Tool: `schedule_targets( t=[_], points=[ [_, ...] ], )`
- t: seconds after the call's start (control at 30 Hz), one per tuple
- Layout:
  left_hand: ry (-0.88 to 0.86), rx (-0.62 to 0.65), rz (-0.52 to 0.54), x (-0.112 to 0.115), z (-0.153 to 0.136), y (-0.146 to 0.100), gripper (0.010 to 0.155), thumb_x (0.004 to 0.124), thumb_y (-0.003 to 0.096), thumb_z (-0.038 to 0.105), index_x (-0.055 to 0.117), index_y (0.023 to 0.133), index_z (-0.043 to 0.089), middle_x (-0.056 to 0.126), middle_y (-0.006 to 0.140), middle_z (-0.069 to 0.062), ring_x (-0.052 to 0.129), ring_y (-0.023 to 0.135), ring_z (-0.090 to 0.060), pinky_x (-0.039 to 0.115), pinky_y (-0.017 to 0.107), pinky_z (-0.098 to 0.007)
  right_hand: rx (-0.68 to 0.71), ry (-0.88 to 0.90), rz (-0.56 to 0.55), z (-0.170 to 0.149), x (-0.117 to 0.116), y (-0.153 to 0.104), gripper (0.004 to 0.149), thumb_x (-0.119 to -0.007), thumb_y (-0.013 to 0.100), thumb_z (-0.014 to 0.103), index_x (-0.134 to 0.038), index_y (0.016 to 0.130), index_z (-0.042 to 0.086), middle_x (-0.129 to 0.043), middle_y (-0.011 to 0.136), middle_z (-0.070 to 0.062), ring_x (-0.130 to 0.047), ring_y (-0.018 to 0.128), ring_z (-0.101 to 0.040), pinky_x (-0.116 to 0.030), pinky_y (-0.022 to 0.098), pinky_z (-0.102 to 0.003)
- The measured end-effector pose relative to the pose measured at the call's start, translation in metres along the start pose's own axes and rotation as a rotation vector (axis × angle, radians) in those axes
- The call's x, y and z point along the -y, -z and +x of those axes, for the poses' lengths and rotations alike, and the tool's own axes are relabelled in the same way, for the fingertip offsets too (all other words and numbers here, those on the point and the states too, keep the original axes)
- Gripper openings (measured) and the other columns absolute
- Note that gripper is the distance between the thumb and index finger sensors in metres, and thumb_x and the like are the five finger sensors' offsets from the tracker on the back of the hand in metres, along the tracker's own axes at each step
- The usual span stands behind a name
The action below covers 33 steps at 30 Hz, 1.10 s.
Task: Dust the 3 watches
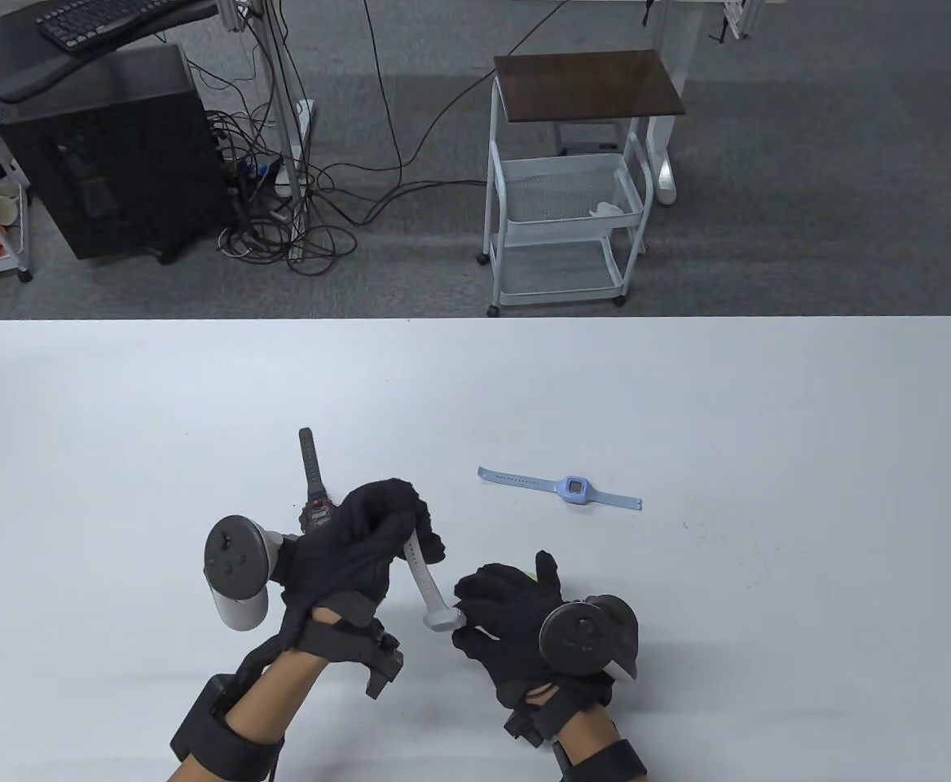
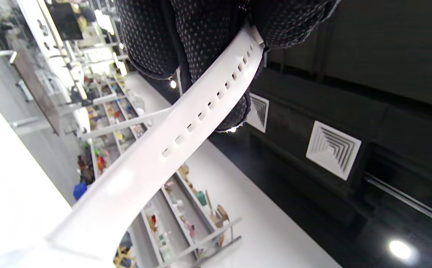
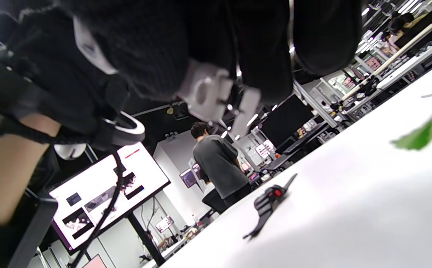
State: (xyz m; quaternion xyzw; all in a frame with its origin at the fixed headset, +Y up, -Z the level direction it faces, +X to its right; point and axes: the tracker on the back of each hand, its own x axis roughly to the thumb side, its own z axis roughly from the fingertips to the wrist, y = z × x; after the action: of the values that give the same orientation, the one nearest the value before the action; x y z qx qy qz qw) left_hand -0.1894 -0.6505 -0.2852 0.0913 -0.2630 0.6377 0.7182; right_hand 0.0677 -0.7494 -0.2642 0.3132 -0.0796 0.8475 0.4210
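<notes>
Mid-task — white rubber-strap watch (image 1: pixel 426 582) gripped by curled left hand (image 1: pixel 345 554), buckle end pinched by right hand (image 1: pixel 516 611) fingertips; black watch (image 1: pixel 313 489) at 11 o'clock and pale-blue watch (image 1: pixel 573 487) at 1 o'clock lying untouched — dusted or not, cannot tell.

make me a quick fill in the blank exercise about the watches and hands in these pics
1. The left hand grips the strap of the ____ watch.
2. The right hand pinches that watch at its ____ end.
3. The blue watch lies flat on the ____, untouched.
4. The black watch lies just beyond the ____ hand.

Missing words: white; buckle; table; left
</notes>
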Motion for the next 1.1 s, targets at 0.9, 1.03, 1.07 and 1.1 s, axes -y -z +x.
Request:
schedule_targets(
  t=[0.9, 1.03, 1.07, 1.1],
  points=[
    [0.496, -0.124, -0.301, -0.023, -0.025, -0.045, 0.046, 0.073, 0.0598, 0.038, 0.066, 0.103, 0.022, 0.086, 0.085, 0.007, 0.110, 0.061, -0.005, 0.077, 0.074, -0.040, -0.205, 0.451, -0.484, -0.020, 0.081, -0.019, 0.036, -0.094, 0.035, 0.045, -0.097, 0.056, 0.016, -0.102, 0.059, -0.010, -0.102, 0.049, -0.036, -0.047, 0.052, -0.078],
    [0.478, -0.189, -0.389, -0.014, -0.033, -0.055, 0.047, 0.074, 0.0593, 0.038, 0.067, 0.102, 0.021, 0.087, 0.084, 0.007, 0.111, 0.060, -0.006, 0.076, 0.074, -0.041, -0.204, 0.425, -0.466, -0.010, 0.091, -0.019, 0.037, -0.095, 0.033, 0.048, -0.100, 0.052, 0.017, -0.106, 0.051, -0.007, -0.106, 0.041, -0.031, -0.051, 0.052, -0.076],
    [0.472, -0.207, -0.403, -0.011, -0.035, -0.058, 0.046, 0.074, 0.0591, 0.038, 0.068, 0.102, 0.021, 0.088, 0.084, 0.007, 0.111, 0.060, -0.006, 0.076, 0.074, -0.041, -0.205, 0.421, -0.463, -0.009, 0.093, -0.019, 0.037, -0.095, 0.033, 0.049, -0.100, 0.052, 0.017, -0.106, 0.050, -0.006, -0.106, 0.039, -0.029, -0.052, 0.052, -0.075],
    [0.462, -0.216, -0.412, -0.009, -0.037, -0.060, 0.046, 0.074, 0.0591, 0.038, 0.068, 0.102, 0.021, 0.088, 0.084, 0.007, 0.111, 0.061, -0.006, 0.076, 0.075, -0.041, -0.206, 0.425, -0.469, -0.009, 0.093, -0.020, 0.038, -0.096, 0.032, 0.049, -0.101, 0.051, 0.017, -0.107, 0.049, -0.006, -0.107, 0.038, -0.029, -0.052, 0.051, -0.075]
  ],
)
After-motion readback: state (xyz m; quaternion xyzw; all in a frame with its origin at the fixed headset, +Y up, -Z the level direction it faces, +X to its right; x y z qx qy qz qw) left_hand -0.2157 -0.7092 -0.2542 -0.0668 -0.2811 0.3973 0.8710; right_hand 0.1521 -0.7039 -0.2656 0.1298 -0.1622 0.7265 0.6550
